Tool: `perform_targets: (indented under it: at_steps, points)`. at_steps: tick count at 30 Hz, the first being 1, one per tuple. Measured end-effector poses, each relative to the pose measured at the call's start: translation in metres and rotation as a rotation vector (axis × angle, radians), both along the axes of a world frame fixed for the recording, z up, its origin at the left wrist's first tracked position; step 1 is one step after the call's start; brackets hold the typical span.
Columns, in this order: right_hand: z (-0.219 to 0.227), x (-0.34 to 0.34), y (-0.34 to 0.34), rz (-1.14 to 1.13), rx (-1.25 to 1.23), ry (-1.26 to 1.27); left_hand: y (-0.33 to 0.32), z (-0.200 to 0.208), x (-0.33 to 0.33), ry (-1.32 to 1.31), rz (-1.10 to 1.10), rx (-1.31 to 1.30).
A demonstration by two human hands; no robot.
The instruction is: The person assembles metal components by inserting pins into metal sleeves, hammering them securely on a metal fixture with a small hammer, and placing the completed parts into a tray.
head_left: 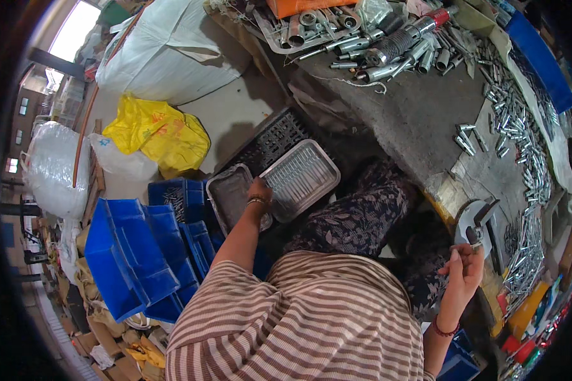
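Note:
My left hand (260, 194) is closed at the meeting rims of two metal trays; what its fingers hold, if anything, is hidden. The right-hand tray (330, 160) holds rows of slim, shiny metal pieces. Beside it, the left-hand tray (217, 182) looks dull grey and mostly bare inside. Over by the bench edge, my right hand (462, 272) has its thumb and fingers closed on a small dark-tipped piece (473, 235). That piece is in front of a round metal fixture (466, 219) with a dark lever (487, 212). Whether they are joined I cannot tell.
Several blue bins (128, 260) stand at the left, near a yellow plastic bag (159, 133) and a big white sack (178, 54). Under the trays is a black crate (260, 143). Sockets, tubes and loose metal pins (534, 165) cover parts of the worn bench (407, 111).

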State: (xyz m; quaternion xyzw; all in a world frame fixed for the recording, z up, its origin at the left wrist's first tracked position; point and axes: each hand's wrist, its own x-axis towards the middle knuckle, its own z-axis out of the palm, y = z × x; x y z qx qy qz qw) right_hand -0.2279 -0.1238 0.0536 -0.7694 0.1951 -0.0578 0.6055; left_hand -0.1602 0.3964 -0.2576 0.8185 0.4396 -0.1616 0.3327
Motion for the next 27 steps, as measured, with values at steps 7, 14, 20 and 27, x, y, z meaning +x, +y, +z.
perform_targets:
  at_steps: [7, 14, 20, 27]
  points:
    - [0.015, 0.001, 0.005, 0.026, -0.040, 0.021, -0.017, 0.012, -0.007, -0.128, -0.230, 0.268]
    - [0.004, -0.004, 0.004, 0.020, 0.054, -0.018, -0.093, 0.131, 0.081, -0.785, -0.317, 0.243]
    - [0.005, -0.006, 0.000, 0.090, -0.092, -0.116, -0.265, 0.316, 0.135, -1.334, -0.668, -0.211]
    - [0.029, -0.016, -0.012, 0.168, -0.339, -0.267, -0.368, 0.328, 0.172, -1.224, -1.463, 0.038]
